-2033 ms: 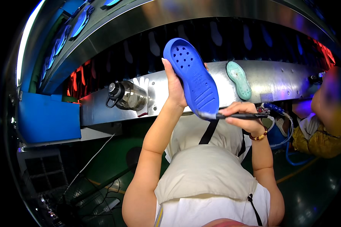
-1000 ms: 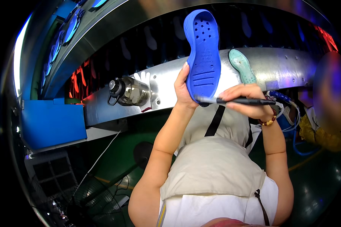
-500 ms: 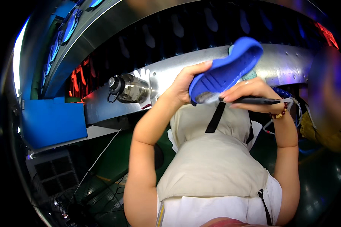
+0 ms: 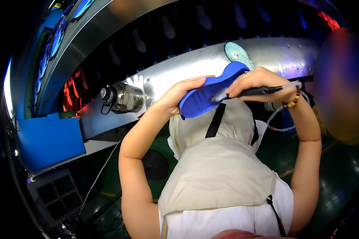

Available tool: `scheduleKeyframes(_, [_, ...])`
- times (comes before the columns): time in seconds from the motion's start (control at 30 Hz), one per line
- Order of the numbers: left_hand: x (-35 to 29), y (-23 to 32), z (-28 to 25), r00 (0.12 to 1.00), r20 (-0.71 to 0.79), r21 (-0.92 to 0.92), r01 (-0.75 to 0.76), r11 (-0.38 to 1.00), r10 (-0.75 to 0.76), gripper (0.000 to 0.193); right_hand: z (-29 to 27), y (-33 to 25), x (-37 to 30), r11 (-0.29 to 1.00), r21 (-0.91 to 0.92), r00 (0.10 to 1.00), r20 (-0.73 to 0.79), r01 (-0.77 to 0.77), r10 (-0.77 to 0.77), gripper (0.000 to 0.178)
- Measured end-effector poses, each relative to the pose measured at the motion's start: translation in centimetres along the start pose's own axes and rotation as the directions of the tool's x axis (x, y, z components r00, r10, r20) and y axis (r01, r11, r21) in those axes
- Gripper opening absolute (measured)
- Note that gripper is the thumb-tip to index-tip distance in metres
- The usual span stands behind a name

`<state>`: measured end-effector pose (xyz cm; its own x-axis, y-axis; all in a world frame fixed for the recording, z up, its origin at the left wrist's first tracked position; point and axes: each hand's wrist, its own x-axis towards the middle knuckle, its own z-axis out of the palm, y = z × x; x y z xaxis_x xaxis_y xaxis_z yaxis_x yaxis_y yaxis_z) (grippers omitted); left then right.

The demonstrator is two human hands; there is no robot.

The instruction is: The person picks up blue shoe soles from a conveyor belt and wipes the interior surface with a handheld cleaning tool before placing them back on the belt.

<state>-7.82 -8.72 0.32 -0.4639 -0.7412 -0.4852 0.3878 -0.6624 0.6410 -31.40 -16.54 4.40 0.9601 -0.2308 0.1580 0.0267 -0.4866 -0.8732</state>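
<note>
My left hand (image 4: 180, 93) grips a blue shoe sole (image 4: 197, 102) by its edge, thumb on the upper rim, holding it tilted above my lap. The sole has a raised rim and a grooved inner face. In my right hand (image 4: 263, 81) is a brush (image 4: 257, 91) with a black handle, fingers closed round it. Its pale bristles press against the inside of the blue sole, near the middle. Beyond the hands, a light green sole (image 4: 237, 53) rests on the metal ledge (image 4: 179, 63); the blue sole and right hand stand close to its near end.
On the ledge to the left are a dark-lidded clear bottle (image 4: 127, 98) and a white glove (image 4: 136, 81). A blue box-like panel (image 4: 50, 137) juts out at far left. Dim sole shapes line the dark band behind. A pale cable (image 4: 273, 119) loops below my right wrist.
The blue sole has come lower and leftward, turning flatter. The brush has shifted from its near end toward its middle. More of the light green sole now shows.
</note>
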Motion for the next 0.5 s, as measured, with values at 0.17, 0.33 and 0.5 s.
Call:
scheduleKeyframes(0.17, [-0.5,-0.2,-1.1,0.994,-0.077,0.073,-0.067,0.995,0.073,0.047,1.2,1.5,-1.3,0.971,-0.099,0.976,-0.015,-0.217,0.216,0.018])
scheduleKeyframes(0.33, [1.4,-1.8,-1.0,0.987,-0.094,-0.164,-0.143,0.976,0.129,0.043,2.6,-0.4,1.0,0.972,0.061,0.938,-0.258,-0.225,0.233,0.013])
scheduleKeyframes(0.5, [2.9,-2.3,0.9,0.964,-0.125,-0.146,-0.252,0.957,0.235,0.037,4.4,1.1,4.4,0.837,0.444,0.732,-0.445,-0.321,0.517,0.018])
